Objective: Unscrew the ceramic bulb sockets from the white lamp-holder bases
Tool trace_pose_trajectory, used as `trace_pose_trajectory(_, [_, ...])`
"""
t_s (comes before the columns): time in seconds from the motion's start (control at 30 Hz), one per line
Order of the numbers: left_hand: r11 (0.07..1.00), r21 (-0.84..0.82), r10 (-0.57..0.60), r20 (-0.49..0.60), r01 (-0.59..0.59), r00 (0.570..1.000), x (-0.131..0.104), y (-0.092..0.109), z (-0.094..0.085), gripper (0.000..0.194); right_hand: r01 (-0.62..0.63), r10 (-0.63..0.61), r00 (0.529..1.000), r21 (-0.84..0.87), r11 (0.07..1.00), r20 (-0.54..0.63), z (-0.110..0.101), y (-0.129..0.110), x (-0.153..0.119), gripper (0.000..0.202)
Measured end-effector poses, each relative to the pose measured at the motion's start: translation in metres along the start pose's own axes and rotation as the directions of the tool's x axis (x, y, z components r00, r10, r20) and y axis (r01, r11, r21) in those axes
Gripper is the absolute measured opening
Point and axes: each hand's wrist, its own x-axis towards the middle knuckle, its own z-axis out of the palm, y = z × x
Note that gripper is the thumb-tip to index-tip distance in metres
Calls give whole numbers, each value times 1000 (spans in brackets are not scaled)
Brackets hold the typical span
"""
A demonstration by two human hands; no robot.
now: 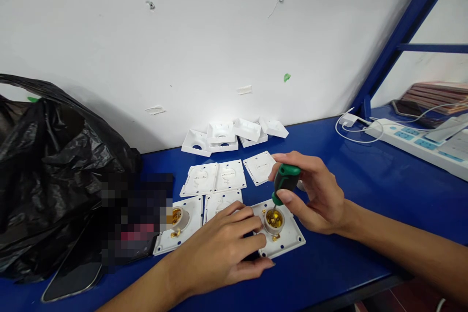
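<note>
My right hand (pixel 318 195) is closed around a screwdriver (pixel 287 176) with a green and black handle. The tool points steeply down, its tip inside the brass-lined round socket of a white lamp holder base (pixel 292 241). At the left side of this same square base, my left hand (pixel 234 241) grips the edge, fingers on top and thumb at the near corner. Another base with a brass socket (pixel 178 219) lies further left, partly behind my left forearm. Flat white plates (pixel 229 175) lie just beyond my hands, one partly covered by my left fingers.
White square covers (pixel 221 131) with round holes are piled against the wall. On the left stand a black plastic bag (pixel 54 165) and a dark phone (pixel 75 263). A white power strip (pixel 413 136) with cables lies at right, near a blue metal frame (pixel 395 44).
</note>
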Motion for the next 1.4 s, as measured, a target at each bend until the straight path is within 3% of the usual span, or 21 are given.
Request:
trace_pose_trajectory(0.4, [999,-7,31,-40,-31,999,3,-1,-1,20,5,-6,999,14,1000,33,-2,-1,1,57])
trace_pose_trajectory(0.73, [1000,19,-21,-26,22,999,2,3,-1,19,-48,45,998,54,997,45,0,2,0,58])
trace_pose_trajectory(1.2, [994,28,105,-65,-104,992,1,2,3,26,1,-1,998,1,1000,57,-4,-3,2,53])
trace_pose_trajectory(1.4, [996,15,89,-63,-88,994,1,3,3,27,21,-22,998,18,1000,58,-2,-3,4,47])
